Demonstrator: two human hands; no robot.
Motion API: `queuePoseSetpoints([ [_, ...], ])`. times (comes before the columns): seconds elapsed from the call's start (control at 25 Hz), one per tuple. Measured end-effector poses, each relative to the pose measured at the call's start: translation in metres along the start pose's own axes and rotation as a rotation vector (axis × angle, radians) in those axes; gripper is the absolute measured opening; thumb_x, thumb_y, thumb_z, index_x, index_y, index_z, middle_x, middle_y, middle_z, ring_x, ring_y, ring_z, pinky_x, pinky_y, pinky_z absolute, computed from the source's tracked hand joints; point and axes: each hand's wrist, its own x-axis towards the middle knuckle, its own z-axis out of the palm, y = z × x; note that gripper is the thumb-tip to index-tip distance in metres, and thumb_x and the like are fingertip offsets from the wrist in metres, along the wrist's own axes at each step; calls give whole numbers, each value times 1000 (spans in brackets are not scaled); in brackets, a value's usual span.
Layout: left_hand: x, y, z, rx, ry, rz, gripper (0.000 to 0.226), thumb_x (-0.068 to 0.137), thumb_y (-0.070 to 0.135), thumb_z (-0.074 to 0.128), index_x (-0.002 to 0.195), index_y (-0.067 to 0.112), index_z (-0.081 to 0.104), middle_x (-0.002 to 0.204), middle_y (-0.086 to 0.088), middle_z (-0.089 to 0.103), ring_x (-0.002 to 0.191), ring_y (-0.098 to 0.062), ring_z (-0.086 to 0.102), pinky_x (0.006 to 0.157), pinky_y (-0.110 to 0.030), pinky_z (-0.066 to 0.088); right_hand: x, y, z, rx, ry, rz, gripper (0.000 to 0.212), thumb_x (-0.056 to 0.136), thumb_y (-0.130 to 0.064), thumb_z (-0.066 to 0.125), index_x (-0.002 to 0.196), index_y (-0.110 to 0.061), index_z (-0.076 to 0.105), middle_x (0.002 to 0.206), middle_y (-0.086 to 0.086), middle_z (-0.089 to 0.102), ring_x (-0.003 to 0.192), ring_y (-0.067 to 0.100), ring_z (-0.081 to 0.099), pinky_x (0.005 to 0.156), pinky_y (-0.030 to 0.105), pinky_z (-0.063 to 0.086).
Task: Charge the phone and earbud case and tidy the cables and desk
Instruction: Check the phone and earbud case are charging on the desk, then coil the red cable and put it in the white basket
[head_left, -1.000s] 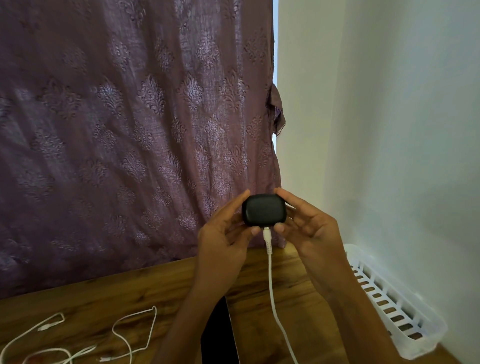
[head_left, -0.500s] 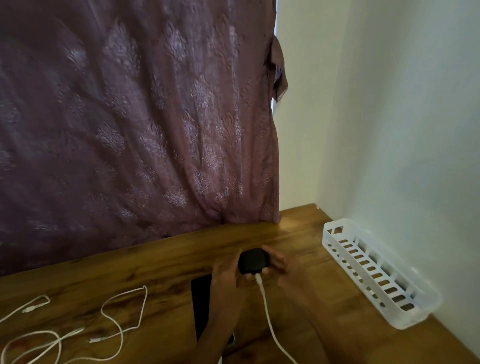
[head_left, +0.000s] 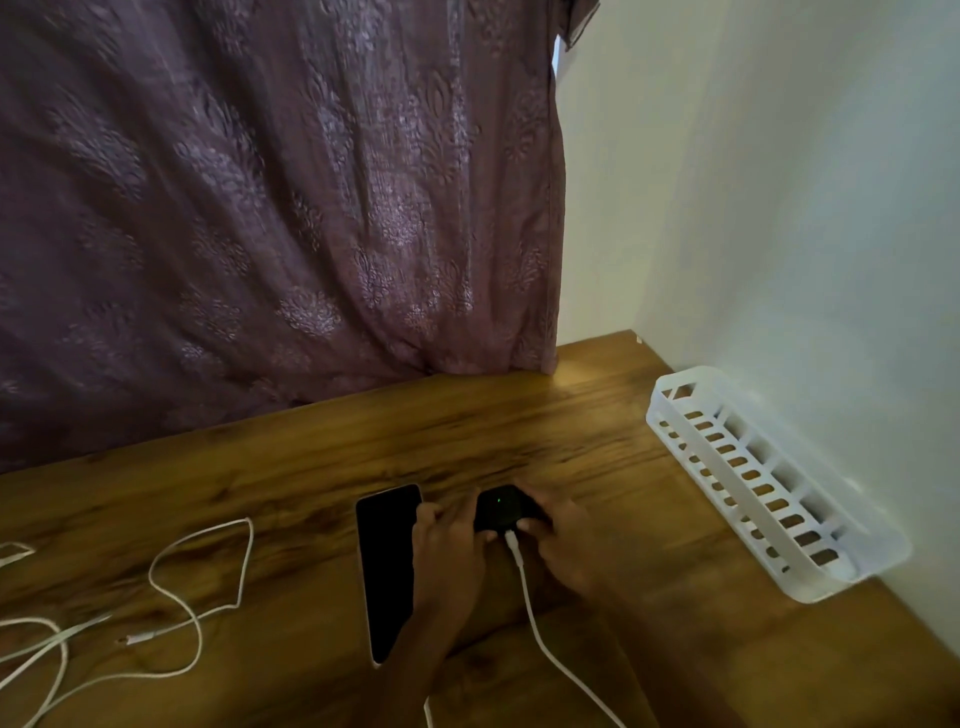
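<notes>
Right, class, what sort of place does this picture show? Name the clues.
Probably a home desk in a room's corner: a wooden desktop, a patterned purple curtain behind it, a phone and a cabled earbud case on it, and a white plastic basket by the wall.

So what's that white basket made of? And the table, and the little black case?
The basket looks like plastic: smooth, white, slightly see-through, with moulded slots. The table looks like wood or a wood-look surface: brown with dark grain streaks and a slight sheen. The black case seems to be matte plastic, dull with hardly any shine.
</notes>
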Motion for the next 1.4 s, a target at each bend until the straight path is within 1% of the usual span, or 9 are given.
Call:
queuePoseSetpoints([
  [0.12,1,1,2,24,-14,0,54,94,32,45,143,22,26,133,0,53,124,-19,28,97,-25,27,-1,-1,0,-12,10,1,48,94,-12,49,139,-20,38,140,3,46,129,15,42,86,1,20],
  [0.32,2,-2,4,50,-45,-9,56,94,35,44,144,22,23,134,-3,49,121,-19,31,96,-25,28,-3,-2,3,-35,34,2,48,94,-13,49,140,-20,36,143,3,44,130,15,40,86,1,18],
  [0.52,-3,3,-6,29,-55,22,67,95,36,41,147,19,4,137,-6,45,125,-20,30,102,-29,32,-7,-8,-4,78,39,2,66,87,-21,61,143,-32,27,144,-4,41,132,13,37,101,18,28],
  [0.64,-11,32,-16,-79,-11,57,66,94,39,40,147,20,6,141,-7,39,132,-20,26,106,-31,28,-22,-11,-18,207,190,-46,68,83,-21,66,140,-31,32,143,-7,40,132,7,35,109,29,31],
  [0.76,-19,73,-9,-181,-43,128,59,94,40,41,146,25,16,146,-5,32,135,-19,26,107,-31,26,-43,-2,-45,222,371,-83,56,86,-23,63,136,-26,39,139,-10,42,129,6,35,108,24,27],
  [0.92,-29,137,26,-452,-212,106,52,95,32,45,143,21,28,148,1,35,136,-14,30,107,-23,24,-68,36,-94,43,826,-3,51,84,-33,62,129,-14,49,137,8,50,129,26,42,110,45,32],
  [1.0,-36,170,46,-651,-347,-2,53,93,32,49,141,19,33,146,1,39,132,-12,37,107,-25,31,-79,60,-120,18,1013,142,46,84,-25,64,124,-6,53,135,16,50,128,32,41,107,44,30],
  [1.16,-43,214,81,-815,-534,-163,56,89,36,55,140,24,34,139,2,47,123,-12,48,97,-26,44,-100,97,-153,155,1088,379,39,88,-17,59,124,-4,51,129,17,52,119,31,46,103,37,34],
  [1.4,-54,246,99,-768,-521,-171,72,91,30,53,146,25,9,145,1,36,132,-15,38,99,-26,40,-99,114,-156,366,1094,466,29,89,-24,58,118,-19,56,119,5,61,104,24,60,91,44,52],
])
